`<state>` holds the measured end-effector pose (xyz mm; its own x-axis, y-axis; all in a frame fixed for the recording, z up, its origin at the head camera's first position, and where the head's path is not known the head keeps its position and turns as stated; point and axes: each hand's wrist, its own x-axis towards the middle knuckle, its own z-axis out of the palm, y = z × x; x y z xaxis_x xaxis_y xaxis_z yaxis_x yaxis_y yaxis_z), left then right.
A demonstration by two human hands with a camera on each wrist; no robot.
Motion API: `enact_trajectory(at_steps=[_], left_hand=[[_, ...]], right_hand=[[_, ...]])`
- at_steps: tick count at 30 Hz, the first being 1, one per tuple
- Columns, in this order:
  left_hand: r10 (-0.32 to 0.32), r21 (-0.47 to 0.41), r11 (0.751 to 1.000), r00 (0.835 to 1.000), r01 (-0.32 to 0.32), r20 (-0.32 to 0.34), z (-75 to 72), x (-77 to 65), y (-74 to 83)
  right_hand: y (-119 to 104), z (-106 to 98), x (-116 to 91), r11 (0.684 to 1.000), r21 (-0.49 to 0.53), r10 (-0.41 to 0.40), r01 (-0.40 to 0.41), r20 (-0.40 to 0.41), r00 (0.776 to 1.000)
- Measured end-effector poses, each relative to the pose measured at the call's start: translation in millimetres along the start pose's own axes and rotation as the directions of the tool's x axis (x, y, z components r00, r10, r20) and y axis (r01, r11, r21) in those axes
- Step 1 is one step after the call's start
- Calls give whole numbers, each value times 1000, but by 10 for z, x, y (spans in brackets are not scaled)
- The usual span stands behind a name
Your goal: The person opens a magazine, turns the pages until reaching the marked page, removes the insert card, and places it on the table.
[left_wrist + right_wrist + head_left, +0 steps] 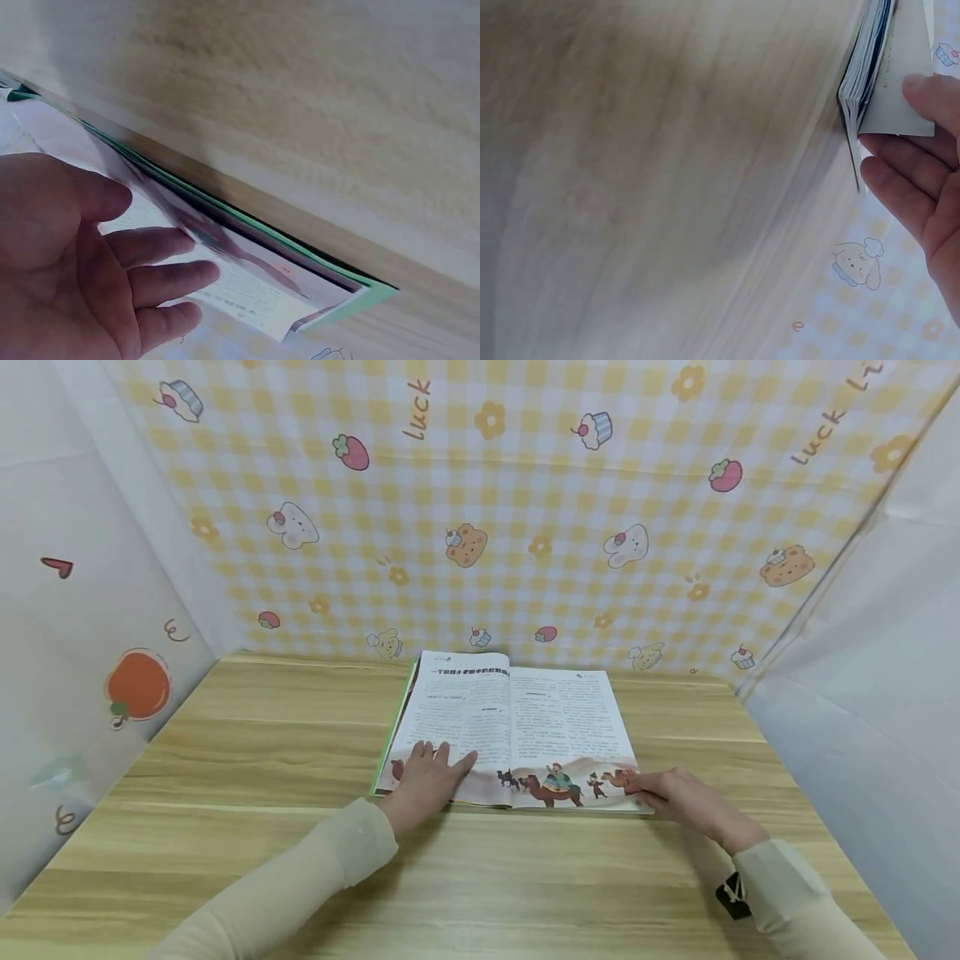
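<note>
An open magazine point(562, 718) lies on the table with printed text columns and drawings of camels along the bottom of its pages. My left hand point(426, 783) rests on the lower part of the left page, fingers relaxed and slightly spread. In the left wrist view that hand point(82, 255) is beside the magazine's green-edged cover point(352, 307). At the lower right corner my right hand point(690, 802) pinches a page. The right wrist view shows its thumb on one side of the lifted page point(900, 82) and fingers behind, apart from the page stack point(862, 67).
The wood-grain table point(262, 718) meets a yellow checked cloth backdrop point(517, 477) just behind the magazine. White cloth walls point(892, 635) stand at both sides. A small black item point(733, 896) hangs by the right sleeve.
</note>
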<state>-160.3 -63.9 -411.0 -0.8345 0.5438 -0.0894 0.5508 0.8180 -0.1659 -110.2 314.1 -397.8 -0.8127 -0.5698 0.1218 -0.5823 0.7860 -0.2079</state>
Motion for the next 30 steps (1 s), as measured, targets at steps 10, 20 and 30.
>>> enact_trajectory(at_steps=[10,20,30], left_hand=[[68,-64,996,998,-67,17,-75,23,66],[61,-158,985,998,-66,-31,-81,58,102],[109,-258,958,991,-125,-77,-146,109,169]], right_hand=[[-17,20,-13,999,-24,35,-36,-36,999],[-99,9,-39,998,-45,35,-48,-240,970],[-193,-81,78,982,-174,-147,68,-496,856]])
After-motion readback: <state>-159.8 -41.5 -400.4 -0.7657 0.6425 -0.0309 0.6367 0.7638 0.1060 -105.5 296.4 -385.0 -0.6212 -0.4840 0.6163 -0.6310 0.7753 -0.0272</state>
